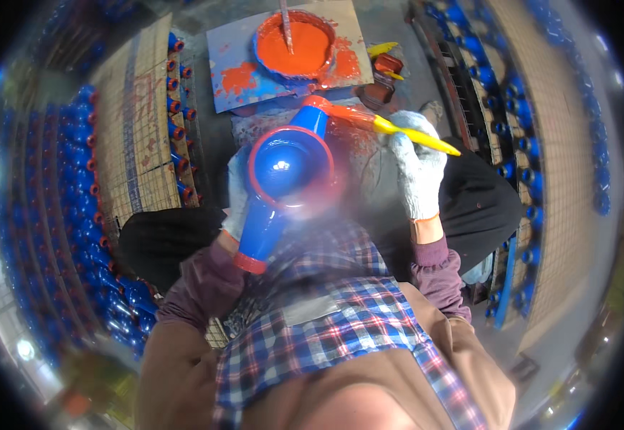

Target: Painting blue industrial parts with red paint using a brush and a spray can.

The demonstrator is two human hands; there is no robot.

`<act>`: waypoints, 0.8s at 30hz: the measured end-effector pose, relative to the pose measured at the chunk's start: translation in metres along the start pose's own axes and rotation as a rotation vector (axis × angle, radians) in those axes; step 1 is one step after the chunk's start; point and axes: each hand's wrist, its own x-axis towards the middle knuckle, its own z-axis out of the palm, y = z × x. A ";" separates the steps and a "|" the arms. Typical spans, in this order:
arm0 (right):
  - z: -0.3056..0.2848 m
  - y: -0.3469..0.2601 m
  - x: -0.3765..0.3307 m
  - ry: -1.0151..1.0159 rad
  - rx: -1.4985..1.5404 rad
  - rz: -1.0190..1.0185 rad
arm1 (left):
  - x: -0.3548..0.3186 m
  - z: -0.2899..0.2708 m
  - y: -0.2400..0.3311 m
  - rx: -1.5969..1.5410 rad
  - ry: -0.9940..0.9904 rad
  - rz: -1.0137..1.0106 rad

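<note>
My left hand (237,190), in a white knit glove, grips a glossy blue pipe tee (260,233) from its left side; most of the fingers are hidden behind it. The wide middle mouth of the tee faces up, with a red rim, and both narrower ends also carry red rims. In my right hand (418,175), gloved in white too, is a paintbrush (384,125) with a yellow handle. Its red-coated bristle end lies at the red rim of the tee's far end.
Beyond the tee, a bucket of red paint (260,57) with a stick (286,29) in it stands on a paint-stained board (222,46). Small paint-smeared containers (380,89) sit to its right. Racks of blue fittings (54,201) (523,143) line both sides.
</note>
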 end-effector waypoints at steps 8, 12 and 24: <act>0.003 0.024 -0.005 0.054 0.174 0.145 | 0.012 0.022 -0.017 -0.956 -0.432 -0.305; -0.009 0.005 -0.006 0.076 0.130 0.142 | 0.006 0.020 0.007 -0.461 -0.117 -0.184; -0.035 -0.034 -0.014 0.124 -0.026 0.053 | 0.006 0.057 0.070 1.448 -0.120 0.739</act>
